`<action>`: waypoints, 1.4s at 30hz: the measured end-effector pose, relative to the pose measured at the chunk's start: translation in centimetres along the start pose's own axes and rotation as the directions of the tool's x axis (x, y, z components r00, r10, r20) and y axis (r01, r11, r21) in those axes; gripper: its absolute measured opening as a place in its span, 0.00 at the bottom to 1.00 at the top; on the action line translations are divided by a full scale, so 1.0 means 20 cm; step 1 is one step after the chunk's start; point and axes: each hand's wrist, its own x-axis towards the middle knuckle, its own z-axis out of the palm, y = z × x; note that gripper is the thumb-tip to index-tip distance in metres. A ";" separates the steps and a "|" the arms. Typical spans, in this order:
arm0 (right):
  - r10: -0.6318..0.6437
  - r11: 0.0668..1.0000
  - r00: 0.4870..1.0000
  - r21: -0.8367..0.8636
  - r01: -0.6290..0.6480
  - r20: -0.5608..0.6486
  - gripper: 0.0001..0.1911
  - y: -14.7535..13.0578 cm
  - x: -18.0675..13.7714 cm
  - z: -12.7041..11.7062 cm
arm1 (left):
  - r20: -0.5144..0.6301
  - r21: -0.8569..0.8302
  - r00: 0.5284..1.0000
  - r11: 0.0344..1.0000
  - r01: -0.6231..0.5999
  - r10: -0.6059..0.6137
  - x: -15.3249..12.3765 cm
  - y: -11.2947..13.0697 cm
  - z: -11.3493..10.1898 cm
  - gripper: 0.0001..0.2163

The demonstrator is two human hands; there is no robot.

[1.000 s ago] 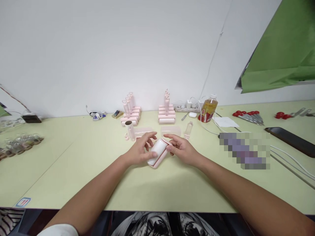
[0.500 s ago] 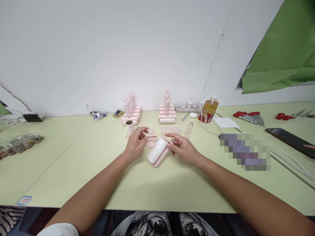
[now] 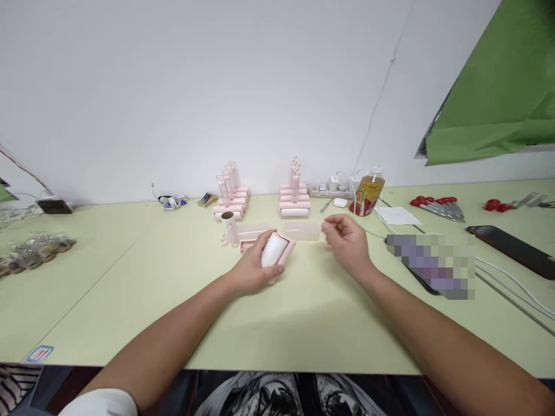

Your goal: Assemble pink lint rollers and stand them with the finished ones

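Note:
My left hand (image 3: pixel 251 267) grips a white lint roll in its pink holder (image 3: pixel 277 249), tilted on the pale green table (image 3: pixel 173 300). My right hand (image 3: pixel 347 242) hovers to the right of it with the fingers curled, at the right end of a clear pink cover (image 3: pixel 302 231). What lies under those fingers is hidden. Left of the roll, a second clear cover (image 3: pixel 254 230) lies flat, and a small roll on a pink handle (image 3: pixel 229 228) stands upright.
Two stacks of pink rollers (image 3: pixel 229 203) (image 3: pixel 295 203) stand at the back, beside a power strip (image 3: pixel 329 188) and a drink bottle (image 3: pixel 367 195). On the right are red-handled tools (image 3: pixel 437 205), a black phone (image 3: pixel 515 248) and white cables (image 3: pixel 511 283). Small jars (image 3: pixel 34 248) sit at the left.
My left hand has closed on the roll and pushed it a little away from me. My right hand let go of the roll and moved right and back, covering the small clear bottle's spot.

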 end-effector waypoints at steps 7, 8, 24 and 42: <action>0.024 0.978 0.962 -0.193 -0.079 -0.270 0.15 0.17 0.21 -0.16 | -0.038 -0.161 0.999 0.987 0.009 -0.015 0.01 -0.04 0.00 0.39; 0.058 0.968 0.965 -0.222 -0.117 -0.254 0.16 0.19 0.22 -0.17 | -0.036 -0.173 0.999 0.985 0.006 -0.013 0.01 -0.04 0.00 0.39; 0.323 0.902 0.945 -0.284 -0.326 -0.058 0.19 0.19 0.18 -0.13 | -0.095 -0.134 0.995 0.990 -0.053 0.040 0.03 -0.07 0.01 0.39; 0.148 0.867 0.989 -0.482 -0.128 0.004 0.10 0.18 0.17 -0.15 | -0.124 -0.198 0.992 0.978 -0.060 0.035 0.03 -0.06 0.00 0.38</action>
